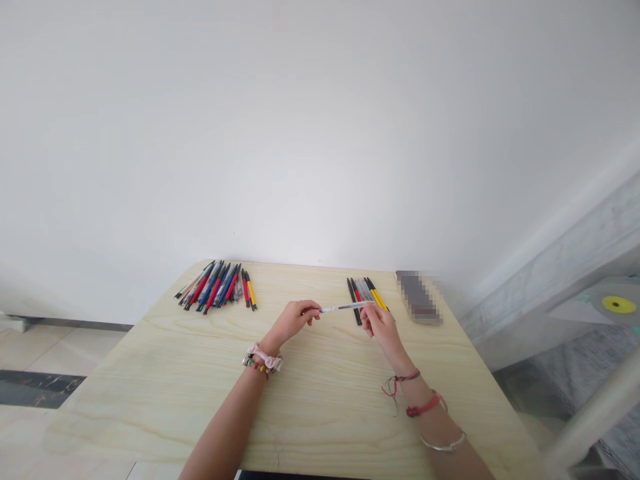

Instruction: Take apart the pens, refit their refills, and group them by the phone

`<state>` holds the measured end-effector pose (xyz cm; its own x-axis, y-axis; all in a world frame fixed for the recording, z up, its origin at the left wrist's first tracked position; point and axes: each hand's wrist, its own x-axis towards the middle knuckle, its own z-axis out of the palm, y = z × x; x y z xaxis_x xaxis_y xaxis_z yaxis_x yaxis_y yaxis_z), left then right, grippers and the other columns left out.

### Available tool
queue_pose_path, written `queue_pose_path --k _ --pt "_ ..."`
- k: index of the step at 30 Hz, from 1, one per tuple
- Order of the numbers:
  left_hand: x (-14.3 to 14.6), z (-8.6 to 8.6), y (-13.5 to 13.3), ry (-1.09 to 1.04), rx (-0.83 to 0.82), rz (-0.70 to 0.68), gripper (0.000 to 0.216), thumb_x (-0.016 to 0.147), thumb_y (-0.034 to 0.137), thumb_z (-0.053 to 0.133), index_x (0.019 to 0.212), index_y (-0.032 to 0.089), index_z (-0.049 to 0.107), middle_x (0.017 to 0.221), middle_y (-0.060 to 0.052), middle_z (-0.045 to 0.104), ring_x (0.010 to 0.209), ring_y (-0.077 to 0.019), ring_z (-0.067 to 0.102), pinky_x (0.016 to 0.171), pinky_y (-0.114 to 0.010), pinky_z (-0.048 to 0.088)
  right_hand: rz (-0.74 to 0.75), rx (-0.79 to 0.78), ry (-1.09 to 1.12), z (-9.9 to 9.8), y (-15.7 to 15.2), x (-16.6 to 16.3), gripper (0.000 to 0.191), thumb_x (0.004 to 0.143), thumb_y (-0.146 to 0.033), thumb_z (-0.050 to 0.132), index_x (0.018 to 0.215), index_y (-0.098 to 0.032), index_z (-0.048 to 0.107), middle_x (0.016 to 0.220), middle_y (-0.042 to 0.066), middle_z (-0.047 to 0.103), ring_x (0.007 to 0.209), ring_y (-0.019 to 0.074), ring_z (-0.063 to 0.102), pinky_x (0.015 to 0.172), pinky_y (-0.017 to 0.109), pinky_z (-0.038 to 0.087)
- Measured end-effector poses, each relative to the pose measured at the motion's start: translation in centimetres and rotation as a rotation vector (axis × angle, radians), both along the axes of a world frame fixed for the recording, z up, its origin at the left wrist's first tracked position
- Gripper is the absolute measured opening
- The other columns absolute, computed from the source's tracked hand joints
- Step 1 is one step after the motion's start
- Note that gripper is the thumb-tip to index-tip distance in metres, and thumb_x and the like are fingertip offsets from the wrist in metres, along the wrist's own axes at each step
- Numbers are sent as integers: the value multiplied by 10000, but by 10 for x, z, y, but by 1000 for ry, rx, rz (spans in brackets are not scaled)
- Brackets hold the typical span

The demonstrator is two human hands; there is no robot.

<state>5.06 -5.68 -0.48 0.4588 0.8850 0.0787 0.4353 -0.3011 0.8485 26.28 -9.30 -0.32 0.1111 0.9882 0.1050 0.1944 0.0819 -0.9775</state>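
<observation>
Left hand (297, 318): fingers closed on the dark end of a pale pen (345, 307). Right hand (381, 324): fingers pinched at the pen's other end. Pen held between the two hands, stretched roughly along the 9-to-3 line, 3 o'clock end a touch higher in view; exact finger contact too small to tell. Clock centred on this pen from here.

Wrists: left has a pink band (270, 360) and a beaded bracelet (256, 365); right has a thin red-and-dark cord (407, 376), a red band (425, 405), a silver bangle (446, 445).

At 2 o'clock, just behind the right hand, small group of pens on the desk (320, 407), tips toward 11: black pen (355, 300), red pen (356, 291), clear pens (363, 291), yellow pens (376, 292). At 3, near the desk edge, a pixelated dark object (419, 297). Between 9 and 10, well apart, big mixed pile of pens (210, 287), mostly leaning to 1; just beside it, another red pen and yellow pen, leaning to 11.

White wall (320, 133) at 12. Tiled floor (55, 350) past the desk toward 9. Disc with yellow centre (619, 304) far out at 3.
</observation>
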Motion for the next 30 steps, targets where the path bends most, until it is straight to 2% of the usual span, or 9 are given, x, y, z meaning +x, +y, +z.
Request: queue_pose_path --k 6,11,15,18,25,28,30 --pt "4 -2 -2 92 159 -51 275 768 319 433 919 160 599 715 -29 606 615 -107 495 593 -201 368 -76 -13 34 -2 2 0 457 699 -574 421 457 -192 363 318 -83 269 277 47 246 276 186 179" --pt "12 -2 -5 119 146 -53 314 783 350 393 797 143 628 659 -26 583 610 -115 479 596 -208 342 -81 6 86 -6 3 -1 453 698 -564 428 454 -208 286 360 -91 228 299 44 211 285 195 162" --pt "13 -3 -6 41 -39 -56 360 772 383 383 759 117 626 476 29 431 478 -83 366 498 -203 287 -75 101 24 -9 1 0 451 719 -573 382 470 -213 278 381 -78 245 330 56 231 304 198 196" --pt "9 -1 -7 -102 -234 -139 394 752 416 398 746 87 614 431 58 321 432 -65 286 448 -201 236 -52 158 -63 -8 -3 1 454 745 -569 336 469 -212 281 397 -63 263 357 67 254 327 203 215" --pt "-2 9 -13 -256 -518 -297 374 689 448 495 656 87 586 419 72 274 417 -46 210 424 -206 166 1 252 -233 1 -14 0 450 785 -531 271 462 -218 270 407 -42 275 391 91 286 376 226 230" --pt "-4 7 -13 -285 -644 -344 382 689 461 489 639 92 572 420 84 229 402 -40 154 412 -212 122 17 281 -256 3 -16 -1 435 798 -503 261 470 -217 274 417 -40 291 399 94 300 398 231 254" --pt "-6 5 -12 -297 -673 -352 379 695 461 481 662 95 574 424 81 249 398 -41 170 411 -212 128 49 290 -241 4 -13 -1 427 806 -485 262 478 -213 290 430 -39 314 408 94 320 421 233 284"
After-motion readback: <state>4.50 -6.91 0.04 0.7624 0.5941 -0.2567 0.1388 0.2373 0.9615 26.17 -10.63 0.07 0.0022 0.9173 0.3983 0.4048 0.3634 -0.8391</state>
